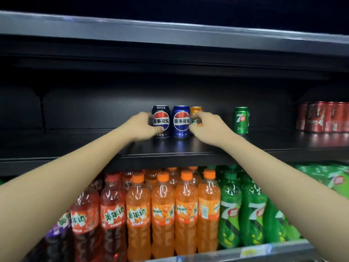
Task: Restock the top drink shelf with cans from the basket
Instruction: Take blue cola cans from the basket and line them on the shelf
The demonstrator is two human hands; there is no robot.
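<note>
Hands up on the top drink shelf [170,146], both forearms reaching in from below. Left hand [143,125] curled round the black Pepsi can [161,118], fingers [146,116] wrapped onto its left side, thumb low across the front near the base. Right hand [209,127] curled round the orange can [196,110], fingertips [194,122] pinching its front, most of that can hidden behind the hand. Between the two sets of fingers, upright and ungripped, the blue Pepsi can [181,121], touching or just beside the black one; cannot tell whether the right fingertips brush its edge. All three cans standing upright in a tight row, set back from the shelf's front lip. Well to the right of the right fingers, standing alone, the green 7-Up can [241,120]. Farther right still, at the shelf's end, red can multipacks [323,117] in shrink wrap. Left of the left fingers, bare dark shelf board only. Below both wrists, on the next shelf down, rows of orange Mirinda bottles [186,214], red bottles [111,210] to their left and green 7-Up bottles [251,214] to their right. Basket out of frame.
</note>
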